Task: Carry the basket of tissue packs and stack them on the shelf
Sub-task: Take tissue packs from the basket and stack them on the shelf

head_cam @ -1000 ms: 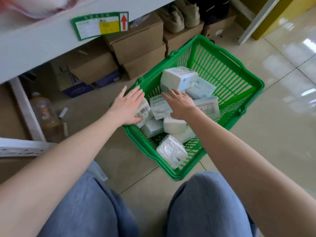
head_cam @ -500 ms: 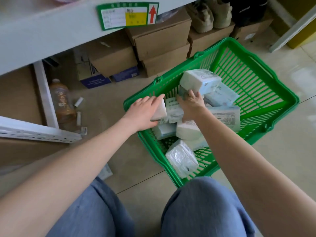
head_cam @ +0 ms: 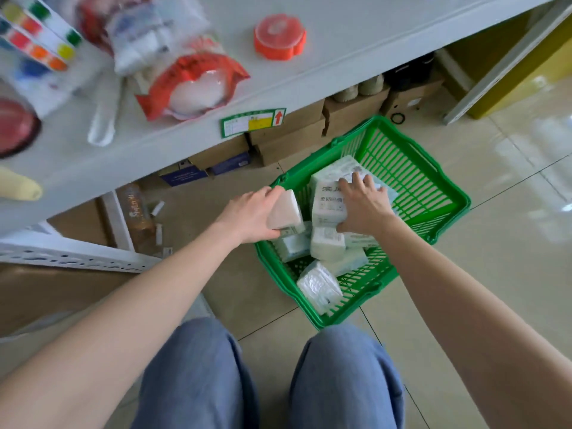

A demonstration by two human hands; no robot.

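Taking the green basket on the floor as our marker: above and left of it runs the white shelf. At its left rim our left hand pinches one tissue pack. Over its middle our right hand clasps a larger pack (printed face up); more packs lie inside.

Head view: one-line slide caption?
Left hand and right hand each grip a tissue pack in the green basket below the shelf.
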